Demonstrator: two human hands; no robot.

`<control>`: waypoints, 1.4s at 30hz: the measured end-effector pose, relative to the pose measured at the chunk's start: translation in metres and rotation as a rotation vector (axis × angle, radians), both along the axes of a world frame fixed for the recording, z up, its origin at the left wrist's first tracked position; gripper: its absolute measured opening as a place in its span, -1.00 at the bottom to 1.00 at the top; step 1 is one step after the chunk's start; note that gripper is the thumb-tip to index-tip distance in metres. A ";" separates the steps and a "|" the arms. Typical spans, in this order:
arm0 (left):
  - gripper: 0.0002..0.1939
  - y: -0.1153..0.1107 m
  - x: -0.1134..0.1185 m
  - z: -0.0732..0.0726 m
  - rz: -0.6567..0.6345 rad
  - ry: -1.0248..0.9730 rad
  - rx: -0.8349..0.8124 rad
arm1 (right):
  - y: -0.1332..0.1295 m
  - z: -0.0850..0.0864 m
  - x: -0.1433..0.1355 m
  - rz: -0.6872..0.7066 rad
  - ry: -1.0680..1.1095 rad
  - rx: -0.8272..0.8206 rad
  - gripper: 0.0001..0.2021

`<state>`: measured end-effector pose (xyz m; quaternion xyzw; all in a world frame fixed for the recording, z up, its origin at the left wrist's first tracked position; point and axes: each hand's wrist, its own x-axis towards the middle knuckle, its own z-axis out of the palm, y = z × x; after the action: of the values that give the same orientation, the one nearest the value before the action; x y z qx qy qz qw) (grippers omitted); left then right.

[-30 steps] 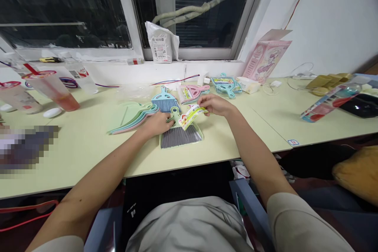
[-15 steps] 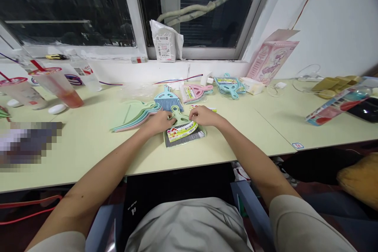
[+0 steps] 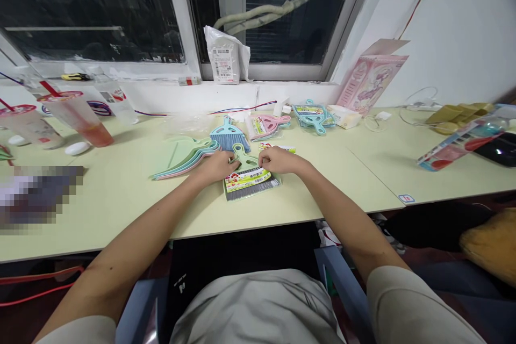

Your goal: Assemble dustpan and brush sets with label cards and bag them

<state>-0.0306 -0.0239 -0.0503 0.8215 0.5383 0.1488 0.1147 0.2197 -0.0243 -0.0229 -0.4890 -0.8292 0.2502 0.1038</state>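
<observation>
A small green dustpan [image 3: 233, 197] with a grey-bristled brush [image 3: 258, 188] lying in it rests on the table in front of me. A printed label card [image 3: 248, 179], yellow-green and white, lies across the brush. My left hand [image 3: 220, 165] is closed at the card's upper left corner, beside the green handle [image 3: 241, 150]. At the upper right corner, my right hand [image 3: 279, 161] pinches the card's edge; the fingertips are partly hidden. Another label card [image 3: 282, 148] lies just behind my right hand. Left of my left hand is a stack of pastel dustpans [image 3: 181, 156].
A blue brush [image 3: 228, 134] lies behind the green set. Further back are a bagged pink set [image 3: 266, 124] and bagged blue sets [image 3: 313, 116]. Drink cups [image 3: 80, 118] stand at the left. A pink box [image 3: 373, 80] and a clear-fronted package [image 3: 459, 140] are at the right.
The label card has straightened and lies more level across the brush, showing more of its printed face. Both hands have barely moved.
</observation>
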 end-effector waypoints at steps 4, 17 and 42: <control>-0.67 -0.001 0.001 0.001 0.006 -0.005 -0.004 | -0.001 0.002 0.002 0.004 -0.020 0.004 -0.81; -0.65 -0.002 0.001 0.000 0.006 0.020 -0.015 | 0.001 0.002 0.003 -0.064 0.017 0.127 -0.95; -0.63 0.004 -0.018 0.027 0.190 0.194 0.470 | 0.060 -0.051 0.018 -0.395 0.528 0.437 -0.80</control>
<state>-0.0481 -0.0200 -0.0233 0.7817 0.5723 0.2002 -0.1459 0.2378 0.0357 -0.0735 -0.5243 -0.6975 0.1600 0.4614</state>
